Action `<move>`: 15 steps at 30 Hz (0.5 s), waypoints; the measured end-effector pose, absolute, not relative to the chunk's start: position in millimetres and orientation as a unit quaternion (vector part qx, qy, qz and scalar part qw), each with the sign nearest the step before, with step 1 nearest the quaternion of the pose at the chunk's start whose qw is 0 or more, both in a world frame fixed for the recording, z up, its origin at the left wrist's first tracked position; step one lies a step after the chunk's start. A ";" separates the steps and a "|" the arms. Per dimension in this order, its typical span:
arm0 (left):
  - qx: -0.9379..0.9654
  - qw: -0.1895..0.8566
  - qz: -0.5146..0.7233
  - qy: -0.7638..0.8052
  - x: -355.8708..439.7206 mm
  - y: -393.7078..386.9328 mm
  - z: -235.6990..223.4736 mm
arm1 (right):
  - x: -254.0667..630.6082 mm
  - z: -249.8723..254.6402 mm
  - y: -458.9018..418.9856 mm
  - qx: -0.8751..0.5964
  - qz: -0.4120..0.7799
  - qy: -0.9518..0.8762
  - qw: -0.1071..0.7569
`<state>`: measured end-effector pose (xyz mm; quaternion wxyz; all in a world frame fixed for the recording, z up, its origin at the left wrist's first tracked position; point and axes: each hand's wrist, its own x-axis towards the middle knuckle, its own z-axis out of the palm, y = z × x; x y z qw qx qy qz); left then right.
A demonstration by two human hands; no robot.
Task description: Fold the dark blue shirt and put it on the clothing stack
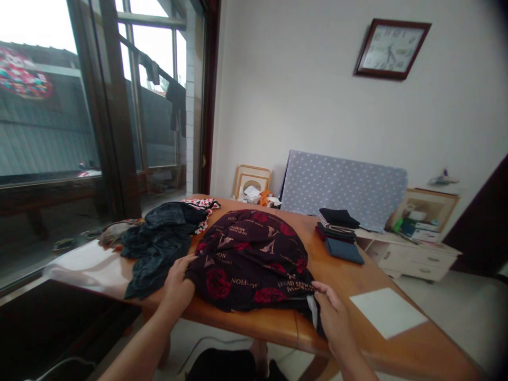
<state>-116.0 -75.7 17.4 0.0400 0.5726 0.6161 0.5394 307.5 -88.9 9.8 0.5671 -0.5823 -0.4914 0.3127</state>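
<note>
A dark maroon garment (254, 259) with red roses and pale lettering lies bunched on the wooden table (397, 338) in front of me. My left hand (178, 283) grips its left edge with closed fingers. My right hand (331, 309) pinches its lower right edge near the table's front rim, where a pale lining shows. Both forearms reach in from below.
A heap of dark blue-grey clothes (159, 246) and a red-and-white patterned piece (202, 206) lie to the left. A stack of folded clothes (339, 233) sits at the right back. A white sheet (387, 312) lies at the right front. Window at left, white cabinet (413, 254) at right.
</note>
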 end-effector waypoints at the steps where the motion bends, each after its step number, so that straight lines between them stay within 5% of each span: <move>1: 0.552 0.071 0.570 0.604 -116.5 -77.2 18.9 | 308.0 9.6 -89.0 -0.579 0.318 -0.475 0.581; 7: 0.438 0.190 0.690 0.544 -113.5 -87.8 29.5 | 314.6 8.8 -89.1 -0.546 0.316 -0.366 0.684; 15: 0.545 0.082 0.541 0.636 -110.7 -87.1 28.9 | 321.3 3.4 -87.9 -0.505 0.344 -0.319 0.724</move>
